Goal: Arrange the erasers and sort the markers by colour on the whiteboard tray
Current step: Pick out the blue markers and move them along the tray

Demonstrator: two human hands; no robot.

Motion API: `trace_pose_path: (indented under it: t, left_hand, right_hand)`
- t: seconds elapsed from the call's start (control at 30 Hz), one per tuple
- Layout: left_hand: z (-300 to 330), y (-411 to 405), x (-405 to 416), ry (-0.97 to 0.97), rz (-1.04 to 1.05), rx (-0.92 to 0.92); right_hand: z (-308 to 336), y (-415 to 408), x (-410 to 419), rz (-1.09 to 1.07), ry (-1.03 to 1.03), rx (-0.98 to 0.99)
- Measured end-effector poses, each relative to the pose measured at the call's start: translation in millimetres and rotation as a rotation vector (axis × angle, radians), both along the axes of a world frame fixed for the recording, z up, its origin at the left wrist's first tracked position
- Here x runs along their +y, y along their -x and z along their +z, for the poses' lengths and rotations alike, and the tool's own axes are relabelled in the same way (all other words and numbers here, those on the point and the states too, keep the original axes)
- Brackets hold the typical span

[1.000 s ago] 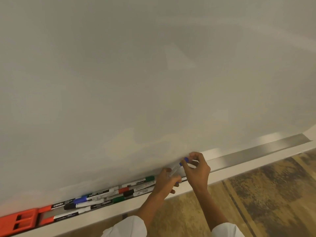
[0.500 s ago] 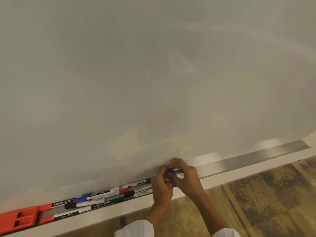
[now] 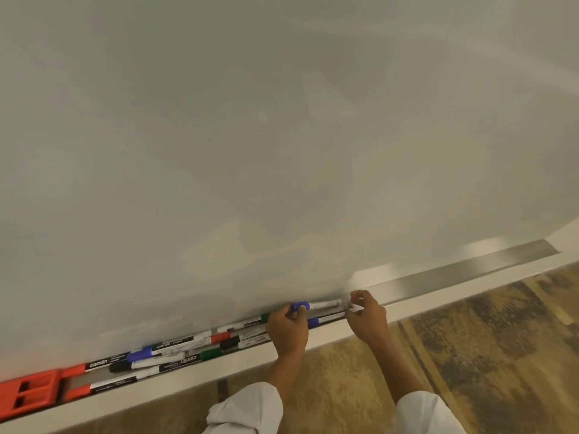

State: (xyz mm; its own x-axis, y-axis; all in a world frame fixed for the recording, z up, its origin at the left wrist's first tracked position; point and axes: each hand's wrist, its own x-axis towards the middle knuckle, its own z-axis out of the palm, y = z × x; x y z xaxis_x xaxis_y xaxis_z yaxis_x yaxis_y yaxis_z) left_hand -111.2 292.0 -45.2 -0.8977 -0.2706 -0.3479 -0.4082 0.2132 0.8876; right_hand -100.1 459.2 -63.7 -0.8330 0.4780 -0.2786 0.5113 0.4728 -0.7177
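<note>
My left hand [image 3: 286, 332] is shut on the blue cap of a blue marker [image 3: 316, 306], holding it level against the foot of the whiteboard above the tray [image 3: 470, 274]. My right hand [image 3: 366, 321] hovers just off that marker's white tail end, fingers curled; whether it grips anything is unclear. A second blue marker [image 3: 326, 319] lies in the tray between my hands. Left of them lies a jumble of markers: green [image 3: 210, 353], black [image 3: 228, 343], red [image 3: 221, 337], blue [image 3: 141, 355]. An orange-red eraser [image 3: 28, 393] sits at the far left.
Two red-capped markers [image 3: 75, 382] lie beside the eraser. The bare metal stretch of tray runs to the right as far as the board's corner [image 3: 551, 245]. The whiteboard [image 3: 282, 136] fills the upper view. Patterned brown carpet [image 3: 470, 355] lies below the white front ledge [image 3: 438, 296].
Both hands were bunched around the blue marker. Now they have moved apart: the left keeps the cap end, the right has slid off to the right of the tail.
</note>
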Motion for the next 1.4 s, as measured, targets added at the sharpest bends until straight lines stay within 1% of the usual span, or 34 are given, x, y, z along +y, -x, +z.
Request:
trace_pose_path:
  t: [0.27, 0.47, 0.57, 0.67, 0.83, 1.0, 1.1, 1.4]
  left_hand:
    - [5.1, 7.0, 8.1, 0.105, -0.016, -0.109]
    - [0.8, 3.7, 7.6, 0.119, -0.019, -0.075]
    - [-0.5, 1.5, 9.1, 0.127, -0.055, -0.081]
    - [4.1, 2.1, 11.5, 0.118, -0.039, -0.089]
    - [7.0, 2.5, 7.0, 0.044, -0.025, -0.16]
    - [9.8, 2.7, 7.6, -0.097, -0.098, -0.202]
    - [10.0, 3.1, 8.3, -0.137, -0.105, -0.222]
    - [13.2, 1.0, 3.6, -0.362, 0.009, -0.354]
  right_hand:
    - [-5.9, 12.0, 3.5, 0.063, 0.003, -0.028]
    - [-6.2, 11.4, 5.5, 0.104, -0.134, -0.043]
    - [-4.4, 11.2, 5.0, 0.128, -0.198, -0.05]
    - [-2.2, 11.1, 4.9, 0.126, -0.251, -0.032]
    - [-2.1, 11.8, 2.8, 0.137, -0.251, -0.052]
    - [-1.1, 12.7, -1.4, 0.146, -0.235, -0.067]
    - [0.6, 10.5, -2.2, 0.134, -0.243, -0.075]
    - [6.2, -1.8, -3.2, 0.104, -0.23, -0.081]
